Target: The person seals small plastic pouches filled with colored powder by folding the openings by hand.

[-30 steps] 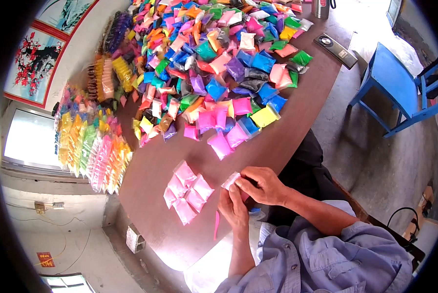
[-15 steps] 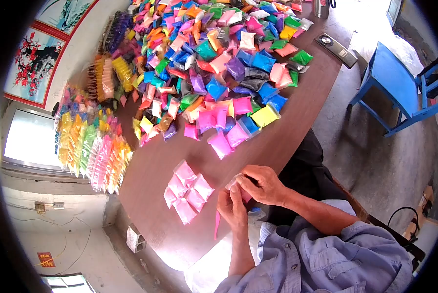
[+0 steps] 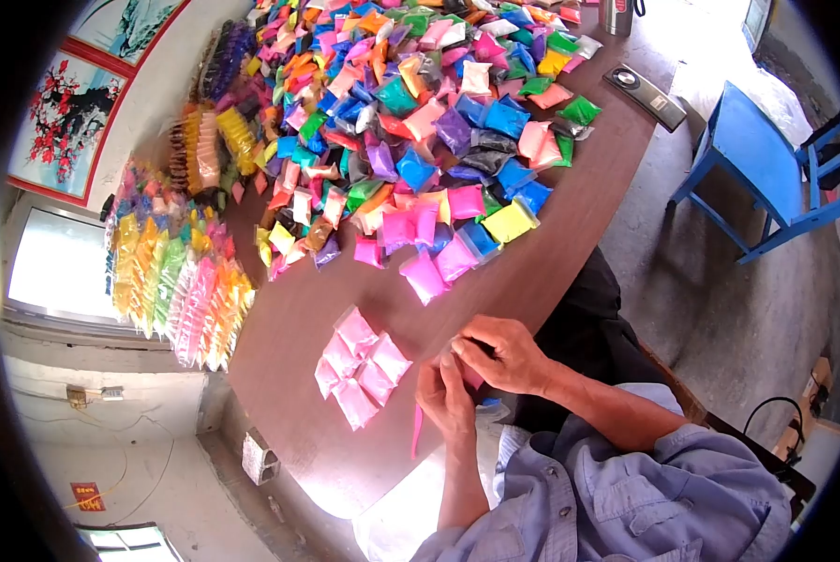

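My left hand [image 3: 446, 395] and my right hand [image 3: 506, 356] meet at the near edge of the brown table, fingers pinched together. Between them is a small pink packet [image 3: 473, 377], mostly hidden by the fingers. Both hands are closed on it. A narrow pink strip [image 3: 416, 431] hangs below my left hand; whether it joins the packet I cannot tell. Left of the hands lies a cluster of several light pink packets [image 3: 362, 367], side by side on the tabletop.
A large heap of colourful packets [image 3: 420, 140] covers the far part of the table [image 3: 289, 412]. Strips of bundled packets [image 3: 181, 290] stand at the left. A flask [image 3: 616, 14] and a dark flat device [image 3: 645, 96] sit near the right edge. A blue chair [image 3: 757, 150] stands beyond.
My fingers have shifted very slightly at the top of the packet, and less of its clear edge shows. The packets on the table have stayed put.
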The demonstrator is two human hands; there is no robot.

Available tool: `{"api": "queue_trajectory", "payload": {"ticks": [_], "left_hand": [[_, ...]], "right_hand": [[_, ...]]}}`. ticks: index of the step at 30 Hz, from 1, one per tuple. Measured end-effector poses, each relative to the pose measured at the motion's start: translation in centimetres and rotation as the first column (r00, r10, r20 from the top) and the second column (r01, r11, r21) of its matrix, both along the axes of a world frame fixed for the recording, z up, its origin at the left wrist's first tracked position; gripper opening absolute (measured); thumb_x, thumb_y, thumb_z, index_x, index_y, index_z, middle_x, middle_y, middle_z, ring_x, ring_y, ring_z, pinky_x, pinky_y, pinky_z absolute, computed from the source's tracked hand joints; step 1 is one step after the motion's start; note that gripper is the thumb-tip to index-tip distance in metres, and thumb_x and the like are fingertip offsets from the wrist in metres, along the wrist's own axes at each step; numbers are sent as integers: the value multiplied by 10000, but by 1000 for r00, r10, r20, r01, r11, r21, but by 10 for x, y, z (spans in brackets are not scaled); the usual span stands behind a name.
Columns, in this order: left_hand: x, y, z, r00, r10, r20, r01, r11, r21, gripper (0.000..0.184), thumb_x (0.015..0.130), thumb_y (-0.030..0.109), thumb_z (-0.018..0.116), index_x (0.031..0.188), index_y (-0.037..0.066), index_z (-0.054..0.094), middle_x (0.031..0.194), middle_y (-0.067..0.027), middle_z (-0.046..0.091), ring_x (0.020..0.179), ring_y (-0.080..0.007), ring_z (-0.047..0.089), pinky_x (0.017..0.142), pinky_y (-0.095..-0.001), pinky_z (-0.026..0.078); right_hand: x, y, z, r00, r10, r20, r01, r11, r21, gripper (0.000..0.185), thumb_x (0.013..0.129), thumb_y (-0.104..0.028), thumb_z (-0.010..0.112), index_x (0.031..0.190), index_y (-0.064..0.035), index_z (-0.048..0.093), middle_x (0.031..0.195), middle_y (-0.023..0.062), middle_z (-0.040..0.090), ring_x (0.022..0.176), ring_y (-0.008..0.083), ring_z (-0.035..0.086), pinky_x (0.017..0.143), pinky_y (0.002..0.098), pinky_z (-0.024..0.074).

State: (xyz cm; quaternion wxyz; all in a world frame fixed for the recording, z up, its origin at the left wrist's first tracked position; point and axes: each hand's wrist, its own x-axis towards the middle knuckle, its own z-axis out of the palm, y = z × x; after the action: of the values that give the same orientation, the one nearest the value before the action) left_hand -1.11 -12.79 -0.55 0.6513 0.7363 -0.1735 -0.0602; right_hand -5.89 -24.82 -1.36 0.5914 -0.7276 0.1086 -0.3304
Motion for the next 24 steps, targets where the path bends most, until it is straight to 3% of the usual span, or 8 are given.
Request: {"api": "queue_trajectory", "payload": {"ticks": [10,12,19,21,24], "left_hand": [[3,10,-5,1000,-28,-6,28,999,31,225,1071,179,625,981,-21,671,827,16,626,712,-41,510,612,-222,409],[1,5,1,995,-31,-97,33,999,16,261,1073,197,617,882,20,633,755,51,548,706,-42,430,600,-243,347],[2,5,-3,1000,-3,-14,4,999,33,277,1075,212,615,884,12,632,750,52,546,699,-46,432,599,-243,349],[3,11,-9,999,-2,-35,3,1000,16,224,1062,194,643,1023,-24,678,848,12,632,744,-46,519,641,-221,420],[6,15,-14,1000,-13,-11,14,998,60,225,1065,194,634,1075,-26,682,859,5,640,743,-46,522,643,-221,423]], "right_hand": [[-1,0,-1,1000,1,-21,-1,1000,-1,104,968,-86,665,1006,10,682,873,159,683,761,333,683,666,398,529],[0,1,-5,1000,-5,-19,5,1000,-4,106,966,-87,669,1008,9,683,870,159,683,760,332,683,665,397,530],[0,3,-2,999,-28,39,30,998,-57,126,960,-115,695,1005,3,687,857,147,680,750,335,678,652,393,528],[0,2,0,1000,-10,13,11,998,-62,127,962,-118,695,1001,3,686,860,148,682,751,333,680,652,392,529],[-1,1,-1,1000,0,-15,0,999,-36,130,965,-124,695,996,2,685,865,152,684,754,328,684,654,390,530]]}}
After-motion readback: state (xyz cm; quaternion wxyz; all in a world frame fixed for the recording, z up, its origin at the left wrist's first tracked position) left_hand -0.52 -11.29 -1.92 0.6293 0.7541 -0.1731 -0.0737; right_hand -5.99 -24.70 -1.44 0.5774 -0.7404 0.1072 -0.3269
